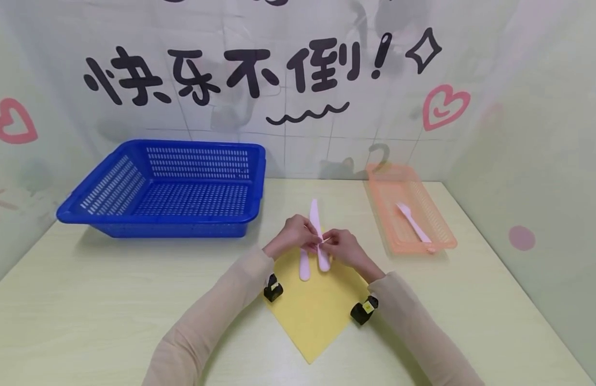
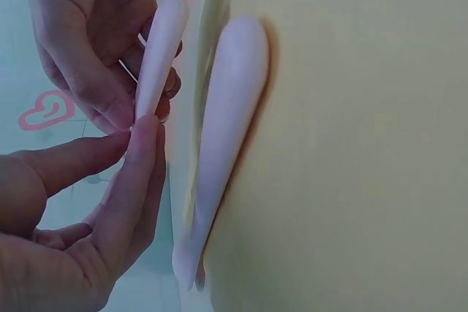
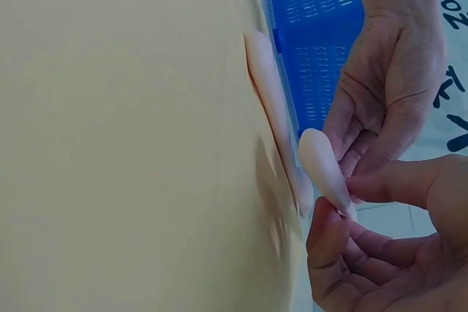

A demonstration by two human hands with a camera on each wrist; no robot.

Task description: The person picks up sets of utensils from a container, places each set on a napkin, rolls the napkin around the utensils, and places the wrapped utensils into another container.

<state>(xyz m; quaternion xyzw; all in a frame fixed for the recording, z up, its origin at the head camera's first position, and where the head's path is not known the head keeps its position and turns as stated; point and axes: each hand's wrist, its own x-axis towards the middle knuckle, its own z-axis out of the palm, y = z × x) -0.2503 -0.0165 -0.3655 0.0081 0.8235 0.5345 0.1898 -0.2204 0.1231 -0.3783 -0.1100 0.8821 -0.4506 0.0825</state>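
Observation:
In the head view my left hand (image 1: 298, 234) and right hand (image 1: 345, 247) meet above a yellow square sheet (image 1: 314, 311). Both pinch a light pink knife (image 1: 314, 212) between thumb and fingers near its middle. Its blade points away and its handle (image 2: 162, 49) towards me. Beside it a second pink utensil (image 1: 304, 267) lies on the sheet, handle towards me; its far end is largely hidden by my left hand, so I cannot tell its kind. In the right wrist view the fingertips of my right hand (image 3: 395, 231) touch the knife just below its handle.
A large blue basket (image 1: 182, 219) stands at the back left of the pale table (image 1: 109, 300). At the back right, an orange tray (image 1: 399, 249) holds a pink fork (image 1: 413, 223). A printed curtain (image 1: 307, 155) hangs behind the table, with side panels left and right.

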